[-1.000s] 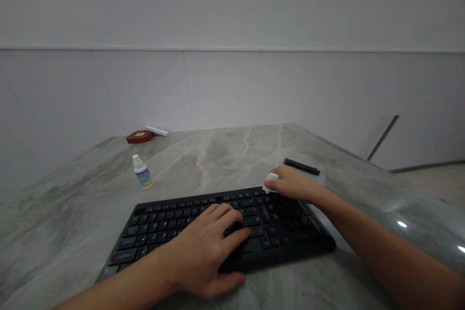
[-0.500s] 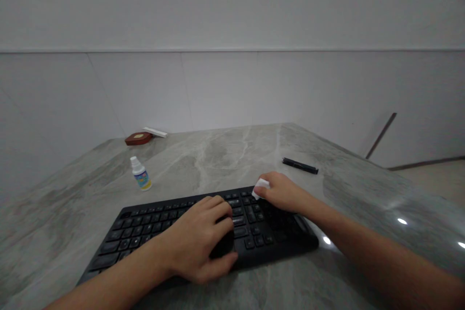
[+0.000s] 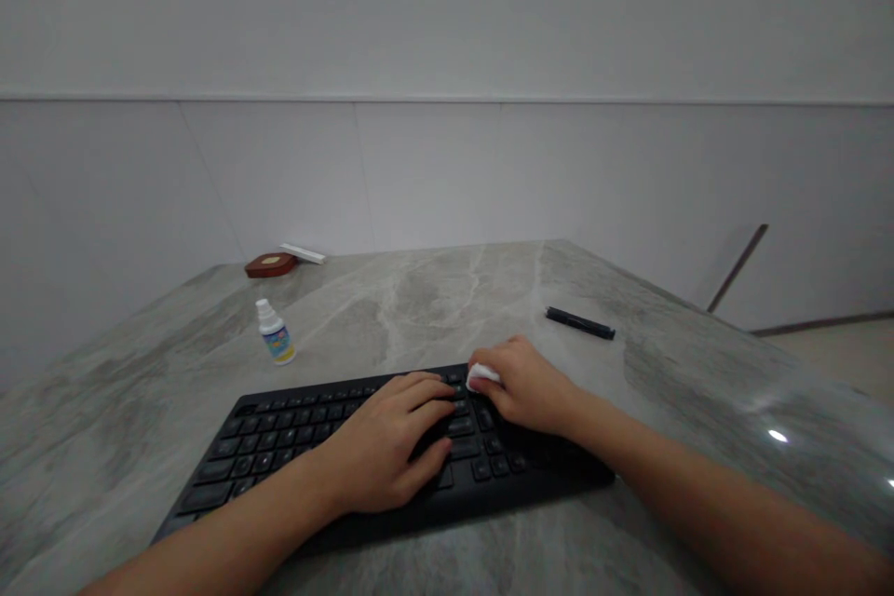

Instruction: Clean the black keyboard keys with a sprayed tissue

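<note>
Head view: right hand (image 3: 522, 382), pinching a white wad (image 3: 481, 374), has shifted left across lower-centre keyboard (image 3: 464, 449), bringing it near the loosely spread left hand (image 3: 395, 445).

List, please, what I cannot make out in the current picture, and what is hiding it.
All in the head view:
Some keys of the keyboard: covered by the left hand.
Part of the white wad: hidden by the right hand; tissue or cloth, I cannot tell.
Small print on the bottle: too small to read.
The rest of the left forearm: cut off by the lower edge.
</note>
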Available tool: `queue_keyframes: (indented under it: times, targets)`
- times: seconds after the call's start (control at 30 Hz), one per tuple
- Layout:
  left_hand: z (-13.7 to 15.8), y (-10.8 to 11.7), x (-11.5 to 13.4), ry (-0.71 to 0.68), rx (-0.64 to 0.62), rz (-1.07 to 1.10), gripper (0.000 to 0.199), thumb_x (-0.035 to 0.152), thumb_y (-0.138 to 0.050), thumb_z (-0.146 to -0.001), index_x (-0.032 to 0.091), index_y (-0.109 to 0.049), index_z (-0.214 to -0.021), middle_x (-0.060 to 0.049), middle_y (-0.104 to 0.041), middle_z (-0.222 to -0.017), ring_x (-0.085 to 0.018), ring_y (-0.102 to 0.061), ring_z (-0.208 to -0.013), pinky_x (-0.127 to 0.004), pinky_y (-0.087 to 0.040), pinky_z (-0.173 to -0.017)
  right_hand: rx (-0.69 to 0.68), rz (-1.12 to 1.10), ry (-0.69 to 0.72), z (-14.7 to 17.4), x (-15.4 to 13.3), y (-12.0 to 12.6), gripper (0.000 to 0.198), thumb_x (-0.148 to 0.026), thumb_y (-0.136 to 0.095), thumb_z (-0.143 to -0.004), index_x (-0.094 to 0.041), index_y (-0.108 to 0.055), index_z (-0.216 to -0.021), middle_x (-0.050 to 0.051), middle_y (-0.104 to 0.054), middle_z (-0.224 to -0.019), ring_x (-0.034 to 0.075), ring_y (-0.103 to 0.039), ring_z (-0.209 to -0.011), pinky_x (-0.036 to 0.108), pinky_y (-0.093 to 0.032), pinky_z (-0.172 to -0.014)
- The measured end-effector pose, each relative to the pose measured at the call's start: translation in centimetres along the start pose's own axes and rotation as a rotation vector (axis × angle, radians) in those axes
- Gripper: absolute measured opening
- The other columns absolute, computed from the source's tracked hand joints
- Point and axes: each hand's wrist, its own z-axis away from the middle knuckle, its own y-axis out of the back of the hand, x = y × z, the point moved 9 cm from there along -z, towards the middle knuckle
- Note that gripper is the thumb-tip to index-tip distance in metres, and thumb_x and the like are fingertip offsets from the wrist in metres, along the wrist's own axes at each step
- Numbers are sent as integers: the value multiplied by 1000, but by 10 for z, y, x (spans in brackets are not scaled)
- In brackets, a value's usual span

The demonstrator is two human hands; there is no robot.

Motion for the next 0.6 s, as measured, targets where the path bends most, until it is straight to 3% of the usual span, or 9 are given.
queue_keyframes:
  times: [0.1,0.23,0.37,0.5,0.6]
  targets:
    - [-1,1,1,-5,7,-4,30,20,-53,-92,11,-62,-120,-14,-63,-124,-27,-54,-122,-46,-46,-106,-30,-19,68,1,-6,-1,12,-23,-57,-90,-18,-68,-90,5,-72,-81,20,-64,-81,34,-36,-84]
    - [-1,1,1,-3,16,3,30,19,-54,-91,13,-62,-119,-13,-63,-123,-27,-54,-121,-47,-46,-106,1,27,0,0,1,5,14,-23,-57,-91,-17,-69,-93,7,-73,-83,21,-65,-82,36,-36,-85]
    - [-1,1,1,-2,9,2,30,18,-53,-92,13,-62,-120,-13,-63,-123,-26,-54,-121,-46,-46,-107,-47,-21,76,0,-7,2,13,-24,-58,-90,-18,-69,-95,6,-73,-83,21,-65,-83,35,-37,-86]
    - [-1,0,-1,-1,9,-1,30,18,-53,-91,13,-61,-120,-13,-63,-123,-27,-54,-122,-46,-46,-107,-13,36,37,-1,-3,5,14,-24,-57,-91,-18,-69,-95,7,-72,-83,21,-64,-82,37,-36,-86]
    - [-1,0,-1,-4,13,2,31,17,-53,-90,14,-61,-120,-12,-62,-123,-27,-54,-121,-46,-46,-106,-32,13,89,-1,-9,2,14,-23,-57,-91,-18,-68,-96,6,-72,-85,21,-64,-83,36,-36,-85]
